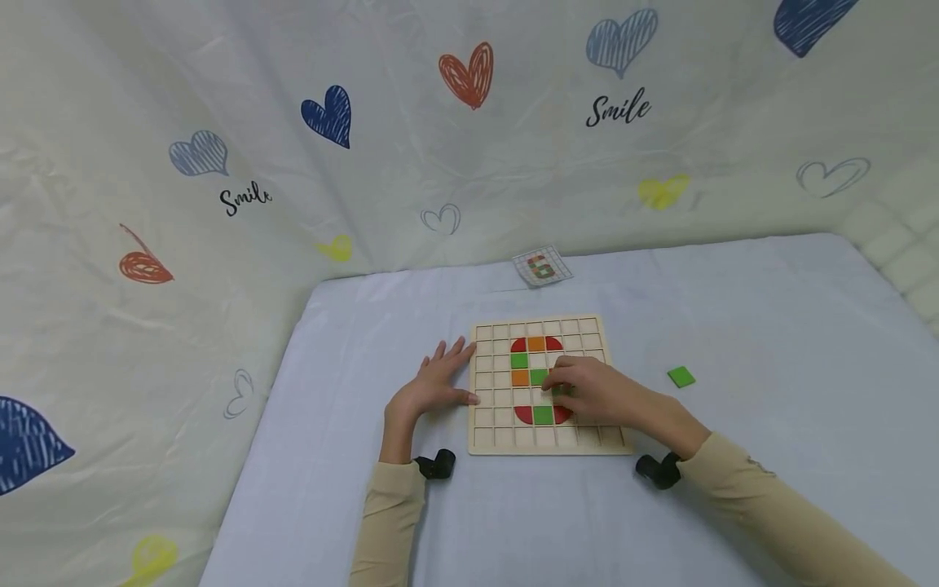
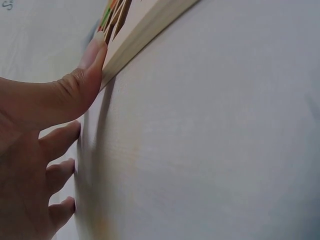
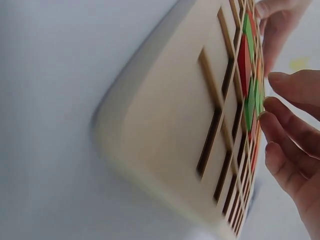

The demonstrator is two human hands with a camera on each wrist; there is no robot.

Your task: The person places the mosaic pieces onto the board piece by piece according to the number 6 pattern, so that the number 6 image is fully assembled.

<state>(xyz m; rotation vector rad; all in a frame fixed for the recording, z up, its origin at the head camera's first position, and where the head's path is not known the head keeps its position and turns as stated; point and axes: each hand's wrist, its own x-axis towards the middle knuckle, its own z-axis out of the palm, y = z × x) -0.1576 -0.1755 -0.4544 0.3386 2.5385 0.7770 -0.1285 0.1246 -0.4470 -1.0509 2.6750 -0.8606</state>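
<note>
A square wooden grid board [image 1: 493, 440] lies on the table, with red, orange and green tiles set in its cells. My left hand [image 1: 434, 387] is spread at the board's left edge, and its thumb [image 2: 94, 57] touches the rim. Over the middle of the board, my right hand [image 1: 590, 387] has its fingertips right at the tiles. In the right wrist view its fingers [image 3: 287, 120] are loosely bent near a green tile [image 3: 251, 109], with nothing visible held between them. Part of the tile pattern is hidden under this hand. A red rounded tile [image 1: 523, 415] shows at the lower row.
A loose green tile [image 1: 681, 377] lies on the table right of the board. Behind the board is a small card [image 1: 542, 267] printed with a coloured grid pattern. A white cloth [image 1: 411, 228] with hearts hangs at the back. Black wrist cameras [image 1: 438, 465] sit below both hands.
</note>
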